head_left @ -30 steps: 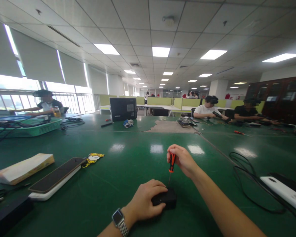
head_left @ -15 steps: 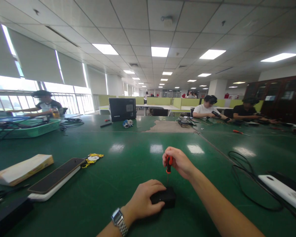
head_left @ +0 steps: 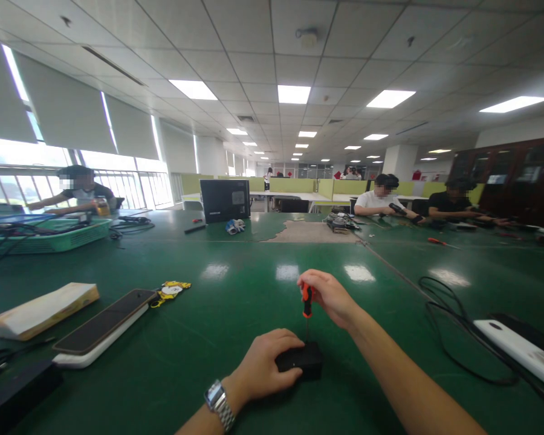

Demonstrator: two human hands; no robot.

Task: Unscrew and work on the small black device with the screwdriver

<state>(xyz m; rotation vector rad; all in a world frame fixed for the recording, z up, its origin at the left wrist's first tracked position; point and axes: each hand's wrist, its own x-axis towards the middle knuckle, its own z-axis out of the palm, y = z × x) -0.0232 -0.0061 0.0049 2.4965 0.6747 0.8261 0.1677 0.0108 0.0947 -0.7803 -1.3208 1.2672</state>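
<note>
A small black box (head_left: 309, 361) lies on the green tabletop right in front of me. My left hand (head_left: 268, 364) grips its left end, fingers over the far side and thumb along the near side. Above the box, my right hand (head_left: 327, 294) is closed around the handle of a red and black screwdriver (head_left: 307, 301). The screwdriver stands nearly upright, its thin shaft reaching down to the box's far edge. Where exactly the tip meets the box is too small to make out.
To the left lie a phone (head_left: 104, 320) on a white case, a tissue pack (head_left: 43, 309) and a yellow tag (head_left: 171, 292). A black cable (head_left: 439, 338) and a white device (head_left: 519, 350) are at right. Farther off are a green basket (head_left: 68, 240), a black carton (head_left: 225, 200) and seated people.
The screwdriver handle has shifted slightly left in my right hand, whose fingers have moved a little. My left hand and the black box stay practically in place.
</note>
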